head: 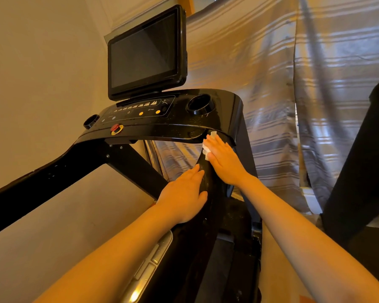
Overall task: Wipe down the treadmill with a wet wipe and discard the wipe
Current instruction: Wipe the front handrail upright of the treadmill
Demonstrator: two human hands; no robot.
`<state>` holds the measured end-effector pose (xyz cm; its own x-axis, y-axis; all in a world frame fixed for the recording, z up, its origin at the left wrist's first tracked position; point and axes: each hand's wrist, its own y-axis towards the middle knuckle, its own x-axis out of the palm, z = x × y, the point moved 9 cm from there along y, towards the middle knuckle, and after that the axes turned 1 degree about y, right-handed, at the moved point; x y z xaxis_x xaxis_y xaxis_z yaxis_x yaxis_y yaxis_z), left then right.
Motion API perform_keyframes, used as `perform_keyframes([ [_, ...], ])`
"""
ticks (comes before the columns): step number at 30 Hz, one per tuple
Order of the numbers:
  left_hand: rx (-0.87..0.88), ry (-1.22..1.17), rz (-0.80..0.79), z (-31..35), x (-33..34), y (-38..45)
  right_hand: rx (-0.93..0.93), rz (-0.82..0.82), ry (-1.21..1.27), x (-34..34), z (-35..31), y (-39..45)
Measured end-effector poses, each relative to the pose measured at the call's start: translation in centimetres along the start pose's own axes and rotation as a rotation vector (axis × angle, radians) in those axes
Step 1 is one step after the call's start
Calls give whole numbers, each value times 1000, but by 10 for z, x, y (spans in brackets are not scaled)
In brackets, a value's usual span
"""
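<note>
On the treadmill's handrail [208, 171], flat right hand [222, 159] presses a mostly hidden wipe [206, 147]; left hand [185, 193] rests open.

A glossy black treadmill [175, 127] carries a red stop button [115, 127]; the crumpled wipe [206, 147] is white, the hanging curtain [315, 95] grey-striped.

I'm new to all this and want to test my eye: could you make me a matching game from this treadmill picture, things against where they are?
Things:
1. wet wipe
2. left hand
3. red button
4. screen

Places:
A. standing above the console
B. under the right hand
C. resting flat on the right handrail
D. front edge of the console

Pairs: 1-B, 2-C, 3-D, 4-A
</note>
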<state>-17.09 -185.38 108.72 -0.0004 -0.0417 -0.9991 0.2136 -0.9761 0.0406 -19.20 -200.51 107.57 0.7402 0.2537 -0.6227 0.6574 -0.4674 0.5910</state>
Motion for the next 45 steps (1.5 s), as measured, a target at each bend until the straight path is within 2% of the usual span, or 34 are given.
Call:
perform_keyframes([
  [4,-4,9,4,0,-1,-1,139,93,15,-7,11,12],
  [9,-3,-6,-8,0,-1,0,218,174,147,1,21,4],
  [13,-2,-14,1,0,-1,-1,282,290,521,27,13,-42],
  [15,-6,-17,4,1,-1,-1,304,328,623,37,10,-58],
  [22,-9,-3,-3,1,0,-1,479,340,589,23,56,-19],
  [25,-11,-7,-3,0,1,0,499,392,703,24,49,-31],
  [28,-17,-12,3,-1,1,1,387,398,761,34,21,-61],
  [31,-17,-16,1,-1,1,2,325,334,609,39,25,-64],
  [36,-7,-29,1,-2,2,2,211,220,304,9,34,-12],
  [41,-5,-30,3,-3,3,2,147,184,266,2,23,-3],
  [45,7,-48,18,-4,3,3,-21,104,223,16,-10,-41],
])
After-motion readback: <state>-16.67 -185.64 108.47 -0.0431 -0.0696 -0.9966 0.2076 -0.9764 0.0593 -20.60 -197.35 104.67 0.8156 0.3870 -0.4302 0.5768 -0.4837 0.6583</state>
